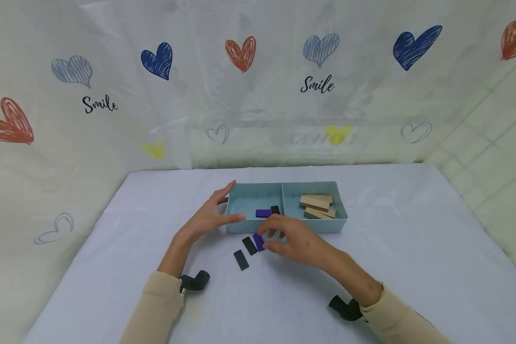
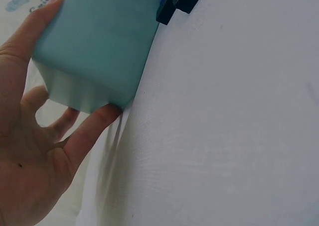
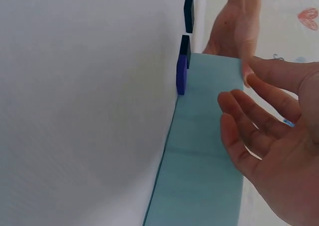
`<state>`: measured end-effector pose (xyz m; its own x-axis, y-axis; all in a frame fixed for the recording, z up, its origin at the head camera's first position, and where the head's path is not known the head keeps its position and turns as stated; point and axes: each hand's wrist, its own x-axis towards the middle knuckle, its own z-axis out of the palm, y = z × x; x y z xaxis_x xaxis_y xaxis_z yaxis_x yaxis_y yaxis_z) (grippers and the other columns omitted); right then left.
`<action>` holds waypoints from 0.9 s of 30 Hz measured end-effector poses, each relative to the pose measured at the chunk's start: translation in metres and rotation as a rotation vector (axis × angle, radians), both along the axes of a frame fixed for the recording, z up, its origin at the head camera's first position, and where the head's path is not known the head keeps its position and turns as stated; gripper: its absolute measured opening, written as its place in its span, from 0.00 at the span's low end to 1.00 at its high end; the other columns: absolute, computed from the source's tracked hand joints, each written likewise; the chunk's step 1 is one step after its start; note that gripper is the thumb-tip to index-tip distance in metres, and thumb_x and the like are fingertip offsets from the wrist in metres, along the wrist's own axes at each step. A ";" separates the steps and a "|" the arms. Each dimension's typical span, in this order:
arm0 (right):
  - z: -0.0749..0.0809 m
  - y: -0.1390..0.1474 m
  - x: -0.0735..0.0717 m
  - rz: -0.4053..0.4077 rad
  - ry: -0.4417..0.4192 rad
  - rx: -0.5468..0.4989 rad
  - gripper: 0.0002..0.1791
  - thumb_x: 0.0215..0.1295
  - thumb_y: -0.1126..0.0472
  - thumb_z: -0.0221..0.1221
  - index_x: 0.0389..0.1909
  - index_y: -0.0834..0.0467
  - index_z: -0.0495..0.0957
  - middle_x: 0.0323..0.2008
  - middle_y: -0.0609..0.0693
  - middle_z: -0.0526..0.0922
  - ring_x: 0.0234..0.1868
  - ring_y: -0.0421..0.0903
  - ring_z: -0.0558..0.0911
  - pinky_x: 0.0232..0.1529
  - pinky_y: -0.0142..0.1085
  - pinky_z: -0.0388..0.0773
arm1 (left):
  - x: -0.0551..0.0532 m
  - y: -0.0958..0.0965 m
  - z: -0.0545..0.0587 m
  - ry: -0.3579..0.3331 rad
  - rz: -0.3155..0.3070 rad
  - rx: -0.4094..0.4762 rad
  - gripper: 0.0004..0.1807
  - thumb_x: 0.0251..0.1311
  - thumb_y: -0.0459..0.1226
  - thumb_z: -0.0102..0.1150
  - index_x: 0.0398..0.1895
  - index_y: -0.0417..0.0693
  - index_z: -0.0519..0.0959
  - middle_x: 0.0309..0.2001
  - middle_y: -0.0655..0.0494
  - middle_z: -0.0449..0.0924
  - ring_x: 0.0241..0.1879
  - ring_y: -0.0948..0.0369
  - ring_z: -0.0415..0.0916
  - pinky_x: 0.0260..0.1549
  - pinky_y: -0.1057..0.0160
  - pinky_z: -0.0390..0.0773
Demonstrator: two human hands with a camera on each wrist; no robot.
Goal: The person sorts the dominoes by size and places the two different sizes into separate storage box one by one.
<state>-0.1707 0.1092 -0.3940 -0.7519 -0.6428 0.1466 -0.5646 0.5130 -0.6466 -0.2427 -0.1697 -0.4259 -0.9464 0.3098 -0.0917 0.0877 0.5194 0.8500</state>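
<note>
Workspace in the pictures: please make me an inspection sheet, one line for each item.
Surface: table under a pale cloth, smooth.
Job's things: blue tray with two compartments; left one holds a purple block and a black block; right one holds wooden blocks. In front of the tray lie two black tiles and a purple tile.
Clutter: nothing seen.
Grips: left hand open, fingers against the tray's left end; right hand open, over the purple tile, contact unclear.
Cables: nothing seen.
Surroundings: backdrop printed with hearts and "Smile".
</note>
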 end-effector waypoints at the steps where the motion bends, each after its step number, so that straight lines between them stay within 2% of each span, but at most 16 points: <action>1: -0.001 0.000 0.000 0.005 -0.005 0.011 0.14 0.68 0.61 0.69 0.53 0.55 0.83 0.50 0.49 0.86 0.50 0.47 0.85 0.52 0.43 0.85 | -0.001 0.000 0.000 0.002 -0.004 -0.002 0.59 0.51 0.61 0.77 0.82 0.83 0.49 0.84 0.59 0.48 0.81 0.49 0.55 0.72 0.31 0.62; 10: -0.006 -0.006 0.002 0.012 -0.074 0.093 0.20 0.67 0.58 0.70 0.59 0.53 0.82 0.58 0.45 0.84 0.53 0.46 0.85 0.54 0.43 0.84 | -0.003 0.000 -0.001 0.014 -0.020 -0.015 0.58 0.53 0.60 0.76 0.82 0.83 0.48 0.84 0.58 0.47 0.81 0.47 0.55 0.72 0.30 0.61; 17: -0.009 -0.009 0.003 0.012 -0.141 0.138 0.24 0.67 0.58 0.70 0.62 0.54 0.80 0.60 0.48 0.83 0.53 0.47 0.83 0.56 0.44 0.83 | -0.002 -0.001 0.000 0.015 -0.017 -0.010 0.58 0.53 0.60 0.76 0.82 0.83 0.49 0.84 0.58 0.47 0.81 0.47 0.55 0.73 0.31 0.61; 21: -0.013 -0.011 0.004 0.014 -0.154 0.170 0.26 0.65 0.59 0.71 0.64 0.55 0.80 0.62 0.49 0.83 0.54 0.46 0.82 0.60 0.44 0.82 | 0.000 -0.002 0.000 0.008 -0.017 -0.010 0.58 0.53 0.60 0.76 0.82 0.85 0.48 0.84 0.58 0.47 0.82 0.48 0.54 0.73 0.30 0.61; 27: -0.015 -0.013 0.003 0.012 -0.160 0.210 0.27 0.65 0.59 0.71 0.65 0.54 0.79 0.64 0.48 0.82 0.53 0.44 0.81 0.59 0.44 0.82 | 0.000 -0.001 0.000 0.013 -0.016 -0.016 0.58 0.53 0.61 0.76 0.82 0.85 0.48 0.84 0.58 0.47 0.82 0.48 0.55 0.72 0.29 0.61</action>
